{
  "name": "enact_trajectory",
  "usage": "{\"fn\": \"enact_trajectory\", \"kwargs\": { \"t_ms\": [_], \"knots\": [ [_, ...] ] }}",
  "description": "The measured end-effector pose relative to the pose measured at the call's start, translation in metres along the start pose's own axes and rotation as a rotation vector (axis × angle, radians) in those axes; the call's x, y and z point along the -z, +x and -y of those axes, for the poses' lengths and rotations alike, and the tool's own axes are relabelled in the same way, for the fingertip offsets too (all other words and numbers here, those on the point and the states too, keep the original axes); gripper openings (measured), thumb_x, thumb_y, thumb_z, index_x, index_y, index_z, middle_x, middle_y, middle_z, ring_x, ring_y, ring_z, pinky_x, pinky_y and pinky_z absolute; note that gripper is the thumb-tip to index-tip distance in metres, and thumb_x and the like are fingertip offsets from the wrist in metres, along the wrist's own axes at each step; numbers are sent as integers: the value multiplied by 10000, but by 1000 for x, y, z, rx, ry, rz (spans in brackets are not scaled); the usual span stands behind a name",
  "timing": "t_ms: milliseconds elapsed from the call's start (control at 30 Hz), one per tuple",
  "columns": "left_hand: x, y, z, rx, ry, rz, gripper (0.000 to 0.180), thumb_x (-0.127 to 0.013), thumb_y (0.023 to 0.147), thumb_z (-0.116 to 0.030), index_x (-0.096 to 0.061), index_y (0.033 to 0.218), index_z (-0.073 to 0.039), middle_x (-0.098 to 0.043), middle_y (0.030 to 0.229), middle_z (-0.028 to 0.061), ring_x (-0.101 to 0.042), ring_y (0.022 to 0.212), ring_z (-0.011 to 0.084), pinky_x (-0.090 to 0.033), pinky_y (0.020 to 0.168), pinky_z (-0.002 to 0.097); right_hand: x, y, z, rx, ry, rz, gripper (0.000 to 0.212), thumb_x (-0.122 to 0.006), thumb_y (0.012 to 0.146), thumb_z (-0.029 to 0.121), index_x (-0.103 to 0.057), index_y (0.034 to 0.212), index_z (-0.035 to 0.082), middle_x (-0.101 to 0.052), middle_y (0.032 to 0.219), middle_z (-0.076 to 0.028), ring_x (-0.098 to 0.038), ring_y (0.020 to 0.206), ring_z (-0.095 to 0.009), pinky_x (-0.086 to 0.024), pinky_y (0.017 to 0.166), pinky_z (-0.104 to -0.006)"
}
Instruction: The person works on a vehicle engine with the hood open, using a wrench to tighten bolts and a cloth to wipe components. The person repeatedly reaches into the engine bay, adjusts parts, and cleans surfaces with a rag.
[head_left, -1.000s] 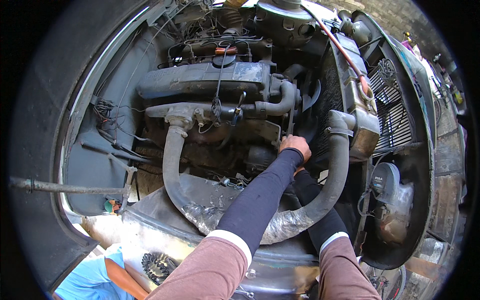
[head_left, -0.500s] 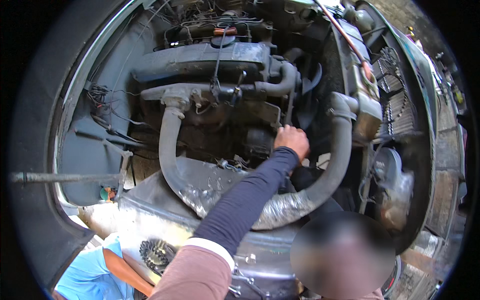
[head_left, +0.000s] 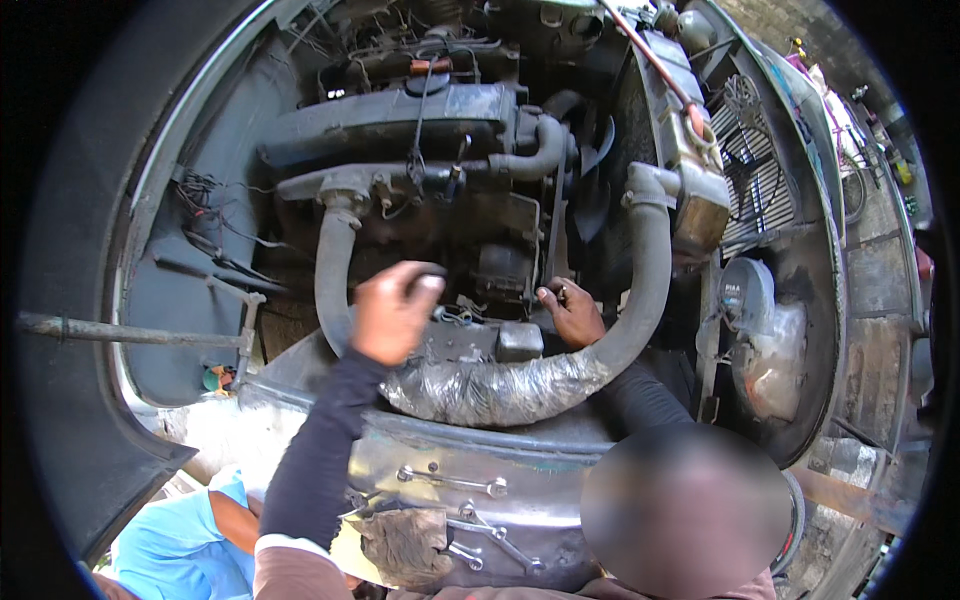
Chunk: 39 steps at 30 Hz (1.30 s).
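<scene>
Engine bay (head_left: 235,125), hose (head_left: 651,265) beside right hand (head_left: 574,314)

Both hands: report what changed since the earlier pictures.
The left hand has swung leftward, away from the right hand, which is now uncovered beside the engine. Blur hides whether the left hand's grip holds anything. The silver-wrapped hose stays in place.

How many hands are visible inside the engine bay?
2: the left hand is near the curved hose's left side; the right hand is near its right side.
</scene>
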<state>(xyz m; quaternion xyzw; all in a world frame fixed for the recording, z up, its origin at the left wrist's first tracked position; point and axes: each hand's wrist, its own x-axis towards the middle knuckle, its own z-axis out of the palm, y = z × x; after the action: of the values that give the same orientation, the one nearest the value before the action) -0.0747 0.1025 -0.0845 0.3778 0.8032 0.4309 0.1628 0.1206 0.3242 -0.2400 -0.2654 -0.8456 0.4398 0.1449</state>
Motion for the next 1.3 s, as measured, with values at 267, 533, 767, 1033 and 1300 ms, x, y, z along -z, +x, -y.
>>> {"fn": "enact_trajectory", "kwargs": {
  "t_ms": [267, 533, 767, 1033, 1300],
  "knots": [
    [96, -78, 92, 84, 423, -440, 189, -645, 946, -160, -687, 1027, 6, -705, 934, 132, -673, 869, 251, -516, 816, 350, -2, -15, -10, 247, -125, 157, 252, -581, 986, 272, -558, 1056, 31, -563, 902, -233, -565, 869, -460, -438, 764, -509],
    [95, -81, 94, 57, 543, -451, 175, -661, 896, -153, -668, 1025, -34, -636, 913, 106, -560, 908, 301, -458, 853, 417, -7, -23, -37, 264, -241, 367, 296, -642, 865, 138, -522, 1119, 45, -521, 1032, -197, -545, 961, -427, -441, 810, -519],
    [93, -80, 97, 22, 601, -423, 168, -660, 899, -148, -668, 1012, -25, -635, 920, 112, -561, 897, 303, -466, 834, 413, -16, -23, -15, 214, -244, 24, 244, -594, 984, 258, -581, 1018, 17, -573, 950, -237, -581, 910, -442, -469, 780, -490],
    [92, -76, 94, 51, 583, -399, 185, -647, 931, -183, -663, 1014, -18, -660, 951, 131, -579, 923, 324, -465, 850, 428, 3, 35, -38, -219, -29, -40, 438, -521, 1009, 392, -632, 938, -26, -648, 932, -333, -626, 931, -499, -467, 799, -535],
    [87, -72, 97, 77, 534, -420, 176, -655, 922, -173, -667, 1006, -19, -660, 944, 122, -577, 918, 314, -462, 849, 422, -8, 85, -71, -430, -128, -125, 517, -521, 997, 410, -635, 886, -83, -624, 932, -336, -610, 964, -494, -465, 838, -522]
  ]
}}
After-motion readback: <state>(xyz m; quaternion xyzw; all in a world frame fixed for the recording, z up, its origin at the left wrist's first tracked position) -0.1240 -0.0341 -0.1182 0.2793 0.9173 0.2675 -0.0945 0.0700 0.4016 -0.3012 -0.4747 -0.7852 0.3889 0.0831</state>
